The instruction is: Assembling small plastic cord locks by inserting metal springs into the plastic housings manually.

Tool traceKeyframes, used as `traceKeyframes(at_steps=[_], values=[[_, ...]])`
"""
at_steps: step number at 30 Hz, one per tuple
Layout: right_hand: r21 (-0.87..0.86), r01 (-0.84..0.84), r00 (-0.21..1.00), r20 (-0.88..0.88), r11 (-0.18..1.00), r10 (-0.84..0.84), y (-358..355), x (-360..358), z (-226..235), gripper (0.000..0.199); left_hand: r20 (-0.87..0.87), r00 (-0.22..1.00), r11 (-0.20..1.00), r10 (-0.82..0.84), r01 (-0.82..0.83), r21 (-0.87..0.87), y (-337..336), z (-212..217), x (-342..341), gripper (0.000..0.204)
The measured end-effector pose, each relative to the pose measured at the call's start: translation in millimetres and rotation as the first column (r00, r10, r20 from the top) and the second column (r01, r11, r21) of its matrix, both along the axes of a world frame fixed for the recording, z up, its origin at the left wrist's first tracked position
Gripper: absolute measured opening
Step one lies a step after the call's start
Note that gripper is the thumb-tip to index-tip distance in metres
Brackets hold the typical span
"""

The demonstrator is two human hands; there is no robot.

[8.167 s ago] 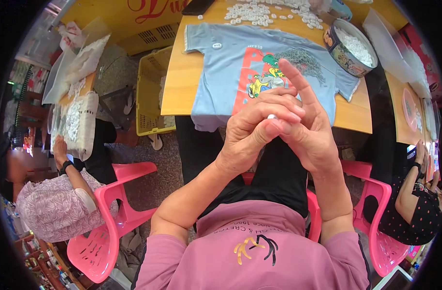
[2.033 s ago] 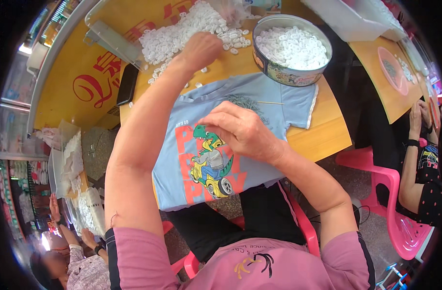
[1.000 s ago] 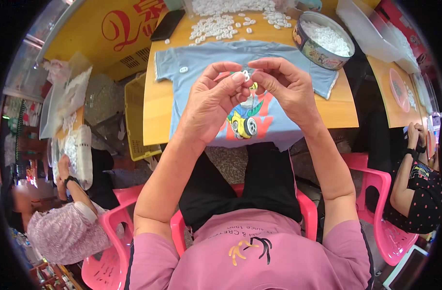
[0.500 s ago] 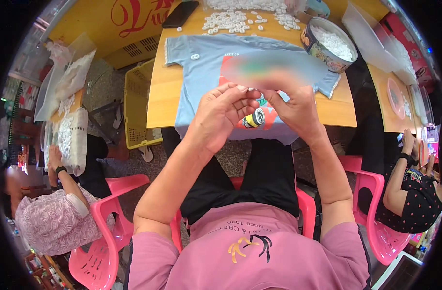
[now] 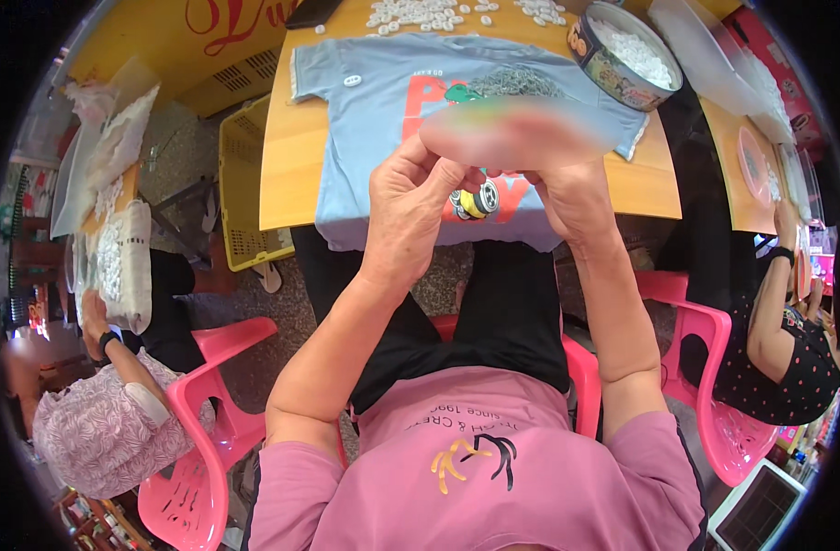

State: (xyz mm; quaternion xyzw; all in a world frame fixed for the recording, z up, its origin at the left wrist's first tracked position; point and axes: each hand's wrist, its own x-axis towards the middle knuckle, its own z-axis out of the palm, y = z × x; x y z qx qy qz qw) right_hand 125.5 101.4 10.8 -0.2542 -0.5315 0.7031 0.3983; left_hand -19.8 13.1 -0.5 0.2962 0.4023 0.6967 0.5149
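My left hand point(image 5: 409, 207) and my right hand point(image 5: 571, 197) are raised close together over the lower half of a light blue T-shirt point(image 5: 351, 147). Both have their fingers bent in a pinch, the tips nearly meeting. A smeared patch covers part of the fingers, so what they pinch cannot be made out. The shirt lies spread on the wooden table, its hem hanging over the near edge, with a red, green and yellow print. One small white oval piece point(image 5: 352, 80) rests on its left sleeve side.
Loose white oval pieces point(image 5: 415, 14) lie beyond the shirt. A round tin point(image 5: 613, 78) of white bits stands by its right shoulder. A black phone point(image 5: 311, 12) lies far left. A yellow crate point(image 5: 245, 184) and pink chairs point(image 5: 208, 395) flank me; people sit on both sides.
The table and shirt sit slightly higher in view as my head shifts. My hands stay together, fingers drawn closer in; the small white bit seen at the left fingertips no longer shows.
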Motion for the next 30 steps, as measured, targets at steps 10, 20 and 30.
traceKeyframes(at_steps=[10,20,30], values=[[0.02,-0.027,1.0,0.002,0.999,0.027,-9.1,-2.0,-8.2,0.021,0.022,1.0,0.999,-0.01,0.009,0.045,-9.0,0.6,7.8,0.017],[0.06,-0.04,0.999,0.007,0.997,0.04,-13.2,-2.8,-8.2,0.019,-0.032,0.999,0.998,0.02,-0.018,0.056,-11.1,2.1,7.2,0.017],[0.079,-0.006,0.998,0.057,0.997,0.002,-14.8,-6.7,-6.9,0.022,-0.063,0.998,0.998,0.027,-0.024,0.051,-13.8,3.4,5.7,0.016]])
